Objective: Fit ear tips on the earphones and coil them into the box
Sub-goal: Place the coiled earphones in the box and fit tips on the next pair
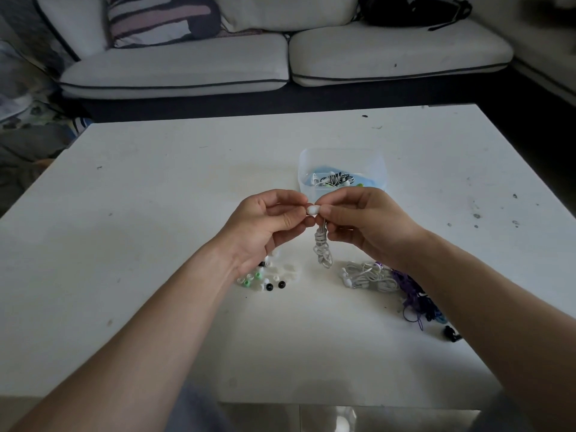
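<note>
The left forearm and the right forearm are bare along all of their visible length. The left grip and the right grip are bare too, with short, pale nails on the thumbs that show. At the bottom edge, between the 2 forearms, a blurred patch of blue-grey cloth looks like clothing over the lap; its cut cannot be told.

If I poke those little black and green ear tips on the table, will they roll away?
Probably, a bit. The ear tips look small and round, so a poke would likely scatter them across the smooth table. They seem very light, and probably squashy rather than breakable.
</note>
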`<action>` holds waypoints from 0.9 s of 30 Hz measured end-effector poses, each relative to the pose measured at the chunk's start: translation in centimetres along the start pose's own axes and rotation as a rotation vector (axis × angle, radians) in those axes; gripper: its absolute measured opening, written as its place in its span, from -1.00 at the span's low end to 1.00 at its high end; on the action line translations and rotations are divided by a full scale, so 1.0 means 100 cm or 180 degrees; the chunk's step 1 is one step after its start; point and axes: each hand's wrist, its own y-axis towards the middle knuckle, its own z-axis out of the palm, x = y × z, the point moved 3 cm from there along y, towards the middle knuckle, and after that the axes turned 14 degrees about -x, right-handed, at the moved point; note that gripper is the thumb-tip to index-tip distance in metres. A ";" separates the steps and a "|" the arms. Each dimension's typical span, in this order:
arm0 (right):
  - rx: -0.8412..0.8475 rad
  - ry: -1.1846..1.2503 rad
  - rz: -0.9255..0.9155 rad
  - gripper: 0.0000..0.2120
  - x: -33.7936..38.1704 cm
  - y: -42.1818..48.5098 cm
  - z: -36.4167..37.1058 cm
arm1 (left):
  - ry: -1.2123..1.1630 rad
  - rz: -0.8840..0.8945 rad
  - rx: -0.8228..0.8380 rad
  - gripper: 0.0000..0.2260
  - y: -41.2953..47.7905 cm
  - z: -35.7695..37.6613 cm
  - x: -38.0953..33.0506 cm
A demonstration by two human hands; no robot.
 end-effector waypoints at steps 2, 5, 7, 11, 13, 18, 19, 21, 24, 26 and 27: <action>-0.0073 0.0197 0.0134 -0.96 0.000 0.001 0.000 | 0.0571 0.0261 -0.0088 -0.88 0.001 -0.001 0.000; -0.0150 0.0473 0.0303 -0.94 0.001 0.001 -0.001 | 0.1154 0.0373 0.0096 -0.73 -0.002 0.006 0.005; -0.0128 0.0655 0.0377 -0.91 0.003 -0.001 -0.001 | 0.1122 0.0123 0.0377 -0.66 -0.005 0.013 0.013; -0.0238 0.0678 0.0448 -0.87 0.007 -0.005 -0.004 | 0.1078 -0.0055 0.0391 -0.76 -0.009 0.021 0.020; -0.0602 0.0555 0.0510 -0.94 0.004 -0.004 -0.009 | 0.1106 -0.0039 0.0081 -0.78 -0.006 0.020 0.019; -0.1189 0.0292 0.0675 -0.98 -0.006 0.003 -0.018 | 0.1558 0.0384 -0.0614 -0.83 0.007 0.017 0.016; -0.1204 0.0332 0.0677 -0.97 -0.004 0.005 -0.019 | 0.1551 0.0476 -0.0715 -0.84 0.011 0.020 0.014; -0.1206 0.0413 0.0630 -0.92 0.004 0.011 -0.022 | 0.1547 0.0646 -0.0847 -0.87 0.022 0.026 0.007; -0.1338 0.0449 0.0488 -0.92 0.022 0.027 -0.030 | 0.1674 0.1102 -0.0950 -0.88 0.049 0.041 -0.009; -0.1489 0.0393 0.0445 -0.94 0.035 0.044 -0.037 | 0.1849 0.1403 -0.1063 -0.87 0.068 0.054 -0.022; -0.1553 0.0319 0.0438 -0.95 0.040 0.053 -0.040 | 0.1936 0.1513 -0.1116 -0.86 0.077 0.059 -0.027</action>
